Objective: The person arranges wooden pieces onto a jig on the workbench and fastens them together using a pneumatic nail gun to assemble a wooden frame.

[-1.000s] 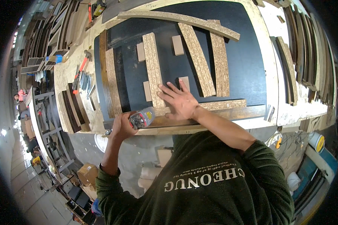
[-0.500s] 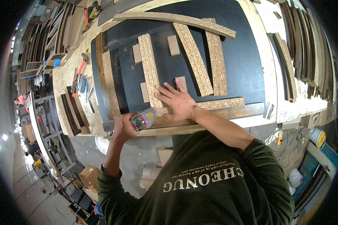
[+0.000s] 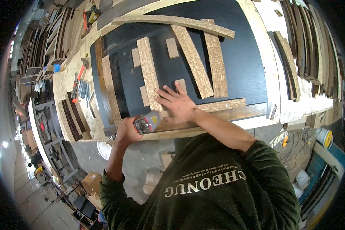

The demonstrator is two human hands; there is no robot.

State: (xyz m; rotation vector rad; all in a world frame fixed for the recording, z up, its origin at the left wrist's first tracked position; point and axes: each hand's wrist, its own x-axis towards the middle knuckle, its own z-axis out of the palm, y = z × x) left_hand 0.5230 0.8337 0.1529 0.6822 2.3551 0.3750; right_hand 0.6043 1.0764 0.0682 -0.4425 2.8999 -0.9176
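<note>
My left hand (image 3: pixel 127 131) is wrapped round a grey and red power tool (image 3: pixel 145 122) with a yellow label. The tool stands at the near edge of a black panel (image 3: pixel 244 57), by the lower end of an upright particleboard strip (image 3: pixel 147 69). My right hand (image 3: pixel 178 105) lies with fingers spread, its fingertips touching that strip and a small light block (image 3: pixel 180 85). Under the right wrist, a particleboard strip (image 3: pixel 230 104) runs along a dark wood rail (image 3: pixel 249 112). The tool's working tip is hidden.
Two loose strips (image 3: pixel 193 61) (image 3: pixel 216 61) and a bowed strip (image 3: pixel 172 20) lie farther across the panel. To the left are a red-handled hammer (image 3: pixel 79 78), metal rods (image 3: pixel 85 90) and dark wood pieces (image 3: pixel 71 117). Stacked boards (image 3: pixel 312 50) stand at the right.
The whole view has shifted slightly, so the panel and strips appear a little farther left. Both hands keep their places, and the tool stays in my left hand.
</note>
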